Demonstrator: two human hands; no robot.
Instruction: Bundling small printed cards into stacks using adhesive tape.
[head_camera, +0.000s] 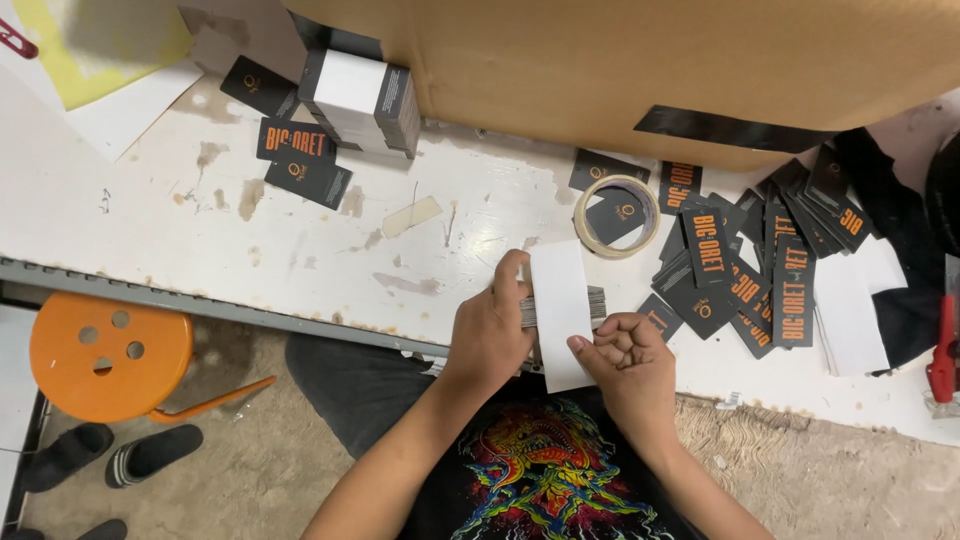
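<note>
My left hand (493, 325) grips the left end of a small stack of black cards (597, 302) at the near edge of the white table (150, 210). A white paper strip (560, 300) lies across the stack, running from the table toward me. My right hand (625, 362) is curled, with its thumb pressing the lower end of the strip. A roll of clear tape (617, 216) rests just beyond the hands, with a black card inside its ring.
Several loose black cards with orange print (745, 270) are scattered right of the hands, beside white paper strips (850, 310). A wrapped bundle of cards (362, 100) sits at the back left. A large cardboard box (650, 60) spans the back. An orange stool (105, 355) and sandals (110, 455) are on the floor at left.
</note>
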